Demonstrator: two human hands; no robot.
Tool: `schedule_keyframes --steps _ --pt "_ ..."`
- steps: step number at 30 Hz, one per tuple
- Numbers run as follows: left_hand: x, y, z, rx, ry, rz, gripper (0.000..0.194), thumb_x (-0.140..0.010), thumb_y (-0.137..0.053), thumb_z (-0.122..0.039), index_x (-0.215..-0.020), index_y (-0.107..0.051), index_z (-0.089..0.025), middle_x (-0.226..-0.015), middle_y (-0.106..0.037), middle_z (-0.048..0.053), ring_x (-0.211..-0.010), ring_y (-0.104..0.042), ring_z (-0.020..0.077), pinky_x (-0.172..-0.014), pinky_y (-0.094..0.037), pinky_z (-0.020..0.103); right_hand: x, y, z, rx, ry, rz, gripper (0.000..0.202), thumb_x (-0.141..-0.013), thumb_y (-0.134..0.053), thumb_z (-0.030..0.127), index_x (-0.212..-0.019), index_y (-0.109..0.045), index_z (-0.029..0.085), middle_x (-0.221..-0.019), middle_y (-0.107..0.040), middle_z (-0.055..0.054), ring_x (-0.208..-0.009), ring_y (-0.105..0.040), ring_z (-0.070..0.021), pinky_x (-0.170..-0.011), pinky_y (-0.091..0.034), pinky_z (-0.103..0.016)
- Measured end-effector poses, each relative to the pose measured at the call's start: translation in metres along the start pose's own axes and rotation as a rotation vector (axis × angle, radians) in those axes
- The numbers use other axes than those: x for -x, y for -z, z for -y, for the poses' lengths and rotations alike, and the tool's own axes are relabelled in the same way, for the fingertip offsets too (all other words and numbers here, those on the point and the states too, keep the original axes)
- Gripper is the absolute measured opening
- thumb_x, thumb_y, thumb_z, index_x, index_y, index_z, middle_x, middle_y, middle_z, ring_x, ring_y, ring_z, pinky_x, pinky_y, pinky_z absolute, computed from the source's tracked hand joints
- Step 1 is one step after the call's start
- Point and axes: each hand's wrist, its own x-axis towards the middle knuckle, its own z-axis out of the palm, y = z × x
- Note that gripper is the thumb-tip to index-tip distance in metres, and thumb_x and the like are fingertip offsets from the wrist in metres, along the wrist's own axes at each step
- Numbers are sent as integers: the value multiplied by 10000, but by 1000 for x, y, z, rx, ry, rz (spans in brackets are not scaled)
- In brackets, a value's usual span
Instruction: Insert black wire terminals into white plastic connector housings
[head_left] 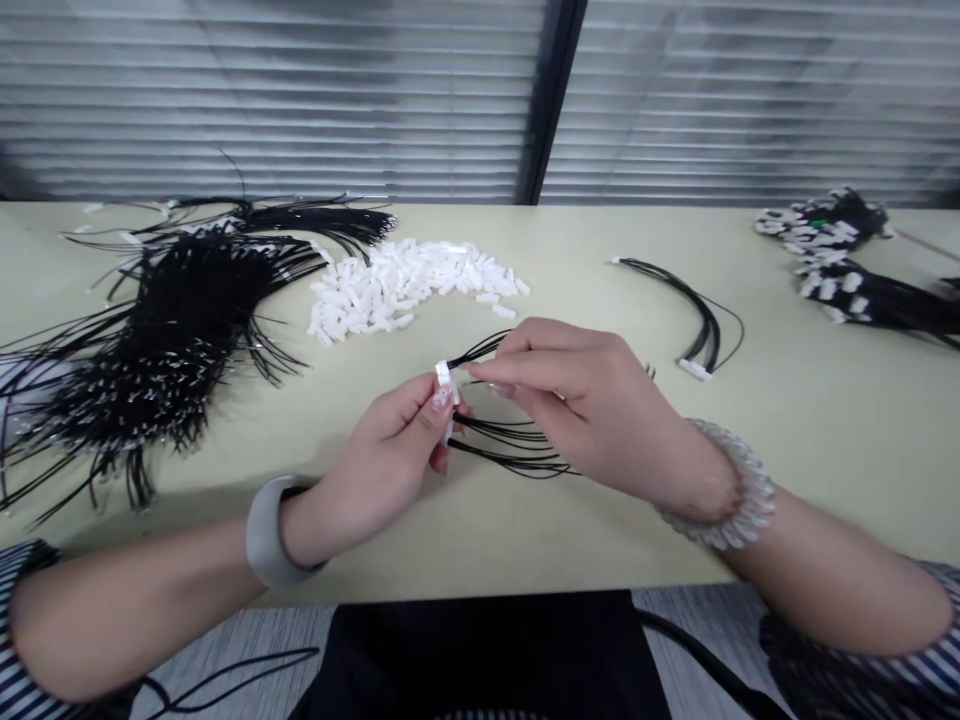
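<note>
Plainly, a small white plastic connector (444, 376) is above the middle of the pale tabletop (525, 545), clamped between the thumb and fingers of the left hand (390, 450), presumably to steady it for the right hand (592, 400). The right hand comes close beside it, fingertips drawn near each other, though whether they pinch a wire I cannot tell. Thin black wires (510, 462) trail rightward from the connector in about three groups, too overlapped to count; how many white pieces the left hand covers is also unclear. Beyond lies one spread of loose white plastic housings (420, 285), far past counting, likely kept within easy reach. Leftward is one tangled heap of black metal-tipped wires (202, 290), equally uncountable. Rightward, one curved black wire harness (706, 320) lies alone, perhaps to avoid tangling; farther right are at least two white-ended black wire bundles (892, 297), seemingly grouped to stay separate.
</note>
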Motion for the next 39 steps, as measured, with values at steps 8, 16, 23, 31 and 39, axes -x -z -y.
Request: schedule_keyframes --steps 8,16,23,31,39 --pt "0 1 5 41 10 18 296 -855 -398 -431 -803 -529 -171 -650 -469 -13 -519 -444 67 -487 -373 182 0 2 1 -21 -121 1 207 -781 -482 93 -911 -619 176 -790 -646 47 -656 -553 -27 -620 -403 -141" --pt "-2 1 4 20 2 36 299 -859 -389 -428 -789 -524 -171 -637 -463 -15 -519 -437 69 -486 -363 184 0 3 2 12 -81 7 173 -777 -498 92 -860 -625 176 -788 -646 66 -670 -552 -6 -632 -385 -115" --pt "-2 -2 0 -78 -17 61 310 -867 -380 -408 -706 -465 -157 -601 -443 -25 -495 -422 57 -460 -345 170 0 -7 3 123 -37 -33 143 -757 -505 75 -773 -610 171 -717 -635 64 -614 -526 -16 -587 -357 -132" --pt "-6 0 4 113 -8 -121 288 -850 -415 -422 -771 -508 -160 -673 -471 -15 -525 -476 62 -504 -422 185 -3 6 5 300 84 -129 171 -818 -480 219 -736 -617 157 -774 -606 -24 -750 -523 -91 -678 -401 -217" --pt "-6 0 9 140 -9 -196 291 -838 -436 -432 -806 -539 -162 -677 -467 -15 -534 -493 63 -530 -435 200 0 9 -2 264 -76 526 250 -844 -448 355 -740 -610 196 -710 -572 26 -662 -490 -77 -615 -342 -227"
